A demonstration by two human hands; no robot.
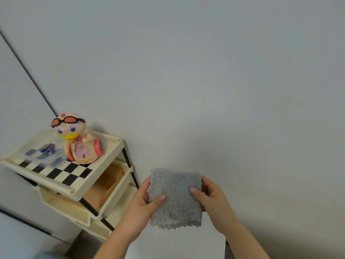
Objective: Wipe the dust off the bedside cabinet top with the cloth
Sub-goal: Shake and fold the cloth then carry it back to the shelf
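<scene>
A grey, nubbly cloth [176, 199], folded into a rough square with a zigzag lower edge, is held up in front of the pale wall. My left hand [143, 200] grips its left edge, thumb on the front. My right hand [211, 199] grips its right edge the same way. Below the cloth lies a white flat surface [177, 245], possibly the bedside cabinet top; only a part of it shows at the bottom of the view.
A cream tiered shelf rack [104, 176] with black legs stands at the left against the wall. Its checkered top tray carries a duck toy [78, 139] and a clear bag with batteries [47, 147]. Lower tiers hold peach-coloured items.
</scene>
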